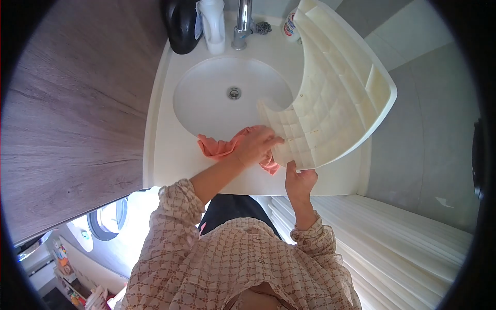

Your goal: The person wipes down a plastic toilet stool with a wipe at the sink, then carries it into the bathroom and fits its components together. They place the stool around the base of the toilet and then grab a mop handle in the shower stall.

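Observation:
A large cream plastic panel (330, 98), curved along one side and ribbed into a grid, leans over the right part of the sink (206, 103). My right hand (300, 182) grips its near lower edge, thumb on top. At the panel's left corner, my left hand (256, 146) is closed on a coral-orange cloth (217, 148). Part of that cloth hangs below the hand, and the rest trails left along the sink's front rim. The fingertips of my left hand touch the panel or lie just beside it; some are slightly blurred.
Behind the sink stand a faucet (242, 26), a black bottle (182, 26), a white bottle (212, 26), a scouring pad (263, 28) and another white bottle (290, 26). A wood-grain panel (82, 103) borders the left; a tiled wall (418, 124) borders the right.

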{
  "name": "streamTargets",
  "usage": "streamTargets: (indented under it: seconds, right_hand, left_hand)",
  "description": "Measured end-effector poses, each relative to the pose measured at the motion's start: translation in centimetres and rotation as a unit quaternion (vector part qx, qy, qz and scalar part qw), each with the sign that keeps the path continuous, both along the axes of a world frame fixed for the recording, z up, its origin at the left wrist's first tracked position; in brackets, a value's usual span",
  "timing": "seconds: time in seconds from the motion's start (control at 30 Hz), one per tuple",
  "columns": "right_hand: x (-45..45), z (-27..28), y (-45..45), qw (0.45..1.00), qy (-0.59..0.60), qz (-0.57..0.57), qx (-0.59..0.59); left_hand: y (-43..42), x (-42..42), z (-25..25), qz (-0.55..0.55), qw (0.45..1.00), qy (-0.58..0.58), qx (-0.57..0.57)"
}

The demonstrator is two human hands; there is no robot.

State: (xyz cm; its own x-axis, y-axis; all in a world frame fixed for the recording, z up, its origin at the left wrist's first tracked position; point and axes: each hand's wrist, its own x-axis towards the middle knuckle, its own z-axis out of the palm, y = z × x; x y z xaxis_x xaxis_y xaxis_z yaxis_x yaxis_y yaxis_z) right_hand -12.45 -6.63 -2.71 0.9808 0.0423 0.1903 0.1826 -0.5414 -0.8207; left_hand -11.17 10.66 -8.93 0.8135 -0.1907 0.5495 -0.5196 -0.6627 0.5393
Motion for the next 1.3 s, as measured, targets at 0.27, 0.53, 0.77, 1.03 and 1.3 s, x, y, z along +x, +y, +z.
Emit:
streamTargets:
  seconds: [0.27,0.53,0.77,1.03,1.3]
  right_hand:
    - [-0.3,-0.1,-0.6,1.0,0.003,0.001,0.008]
    - [-0.3,-0.5,-1.1,0.999,-0.009,0.01,-0.033]
    - [-0.1,0.5,-0.5,1.0,0.014,-0.004,-0.022]
    - [-0.2,0.4,0.0,0.988,0.074,0.021,0.136]
    - [1.2,0.3,-0.4,0.981,0.131,0.007,0.145]
  left_hand:
    - [0.1,0.5,1.3,0.013,0.994,-0.011,0.111]
    - [2.7,1.4,1.4,0.089,0.989,0.073,-0.091]
    - [0.0,0.3,1.2,0.072,0.989,0.093,-0.086]
    - [1.5,0.0,-2.1,0.23,0.887,0.173,-0.361]
    - [-0.3,0.5,-1.6,0.16,0.952,0.144,-0.217]
